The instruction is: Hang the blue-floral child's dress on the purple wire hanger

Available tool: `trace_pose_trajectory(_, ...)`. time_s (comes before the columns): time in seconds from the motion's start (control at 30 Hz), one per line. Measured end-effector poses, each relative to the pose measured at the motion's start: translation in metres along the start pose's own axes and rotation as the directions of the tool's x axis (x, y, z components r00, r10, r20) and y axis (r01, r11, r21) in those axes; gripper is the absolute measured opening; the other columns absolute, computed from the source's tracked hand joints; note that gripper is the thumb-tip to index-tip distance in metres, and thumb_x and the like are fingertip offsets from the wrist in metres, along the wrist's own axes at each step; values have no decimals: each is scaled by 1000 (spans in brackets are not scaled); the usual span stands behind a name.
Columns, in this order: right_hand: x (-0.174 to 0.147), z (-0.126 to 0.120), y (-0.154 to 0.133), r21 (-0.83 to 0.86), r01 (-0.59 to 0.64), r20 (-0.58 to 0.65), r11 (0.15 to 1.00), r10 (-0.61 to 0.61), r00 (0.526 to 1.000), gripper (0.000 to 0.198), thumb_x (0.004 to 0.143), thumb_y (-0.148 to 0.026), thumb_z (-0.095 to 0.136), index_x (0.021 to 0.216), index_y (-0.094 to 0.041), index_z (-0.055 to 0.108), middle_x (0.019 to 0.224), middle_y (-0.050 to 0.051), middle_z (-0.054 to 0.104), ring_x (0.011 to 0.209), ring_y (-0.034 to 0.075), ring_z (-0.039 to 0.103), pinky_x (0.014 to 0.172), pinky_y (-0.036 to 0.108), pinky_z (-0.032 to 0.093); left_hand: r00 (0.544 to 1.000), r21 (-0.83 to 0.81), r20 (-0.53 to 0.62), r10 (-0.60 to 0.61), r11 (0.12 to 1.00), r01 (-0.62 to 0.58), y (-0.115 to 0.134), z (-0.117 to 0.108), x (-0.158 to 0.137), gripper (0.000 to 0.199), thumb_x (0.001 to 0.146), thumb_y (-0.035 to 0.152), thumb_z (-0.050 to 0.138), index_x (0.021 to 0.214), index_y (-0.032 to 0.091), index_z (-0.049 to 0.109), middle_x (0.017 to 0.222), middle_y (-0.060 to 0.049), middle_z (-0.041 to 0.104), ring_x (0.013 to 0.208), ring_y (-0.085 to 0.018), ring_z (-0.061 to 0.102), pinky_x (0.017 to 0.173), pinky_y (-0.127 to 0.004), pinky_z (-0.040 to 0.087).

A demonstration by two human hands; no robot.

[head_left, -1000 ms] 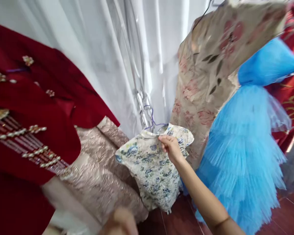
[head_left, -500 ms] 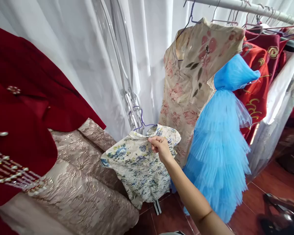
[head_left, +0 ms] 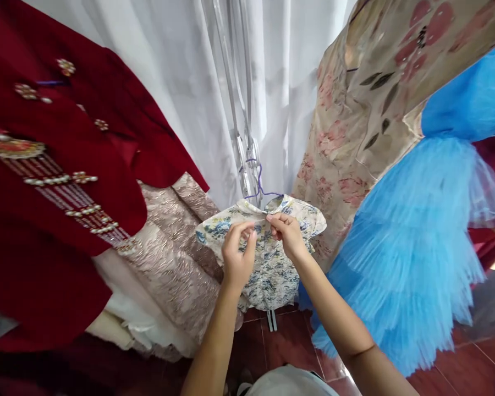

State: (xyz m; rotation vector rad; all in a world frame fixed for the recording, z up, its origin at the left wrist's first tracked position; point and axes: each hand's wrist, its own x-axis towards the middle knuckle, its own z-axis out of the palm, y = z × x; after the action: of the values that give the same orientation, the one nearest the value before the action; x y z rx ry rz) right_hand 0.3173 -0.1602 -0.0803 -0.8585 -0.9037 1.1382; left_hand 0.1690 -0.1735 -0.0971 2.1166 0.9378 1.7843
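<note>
A cream blouse (head_left: 272, 275) with a blue flower print hangs on a purple wire hanger (head_left: 259, 179) from a white metal stand (head_left: 241, 99). My right hand (head_left: 286, 231) pinches the front edge of its collar, just below the neck opening. In front of the blouse's left half is my left hand (head_left: 239, 250), thumb and fingers curved and apart, with nothing between them. The fingertips of both hands are close together at the neckline.
On the left hang a dark red jacket (head_left: 107, 121) with beaded trim and a pinkish brocade skirt (head_left: 177, 275). A beige floral dress (head_left: 334, 132) and a blue tulle gown (head_left: 408, 236) hang to the right. White curtain (head_left: 181, 71) covers the back; the floor (head_left: 289, 341) is red tile.
My left hand has come into view beside the right one. The view has turned right and moved nearer to the blouse. My right hand keeps its pinch on the collar.
</note>
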Motion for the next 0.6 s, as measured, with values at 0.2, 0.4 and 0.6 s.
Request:
trace_pose_trajectory(0.2,5,-5,-8,1,5,51,1000,-5,999,36,62,-47,83,58,-19,62,43,-5,53,36,7,37,38,22,25,952,201,224,207,947,-253,-12,23,52,25,102,17,45,115,18,66,112,-10,69,111,-21,64,98,-36,50)
trace_pose_trajectory(0.4,9,-6,-3,60,31,82,998,-36,996,36,65,-52,80,64,-20,62,42,-7,49,36,7,35,39,23,23,942,262,256,216,923,-283,-1,20,65,18,100,19,50,95,18,67,91,-5,69,87,-17,66,80,-29,51)
trace_pose_trajectory(0.6,19,8,2,12,131,73,991,-131,989,37,68,-56,77,71,-21,63,44,-7,49,41,9,36,43,24,28,982,327,116,146,928,-177,10,20,70,15,97,20,53,92,17,67,86,-4,68,78,-16,65,69,-26,50)
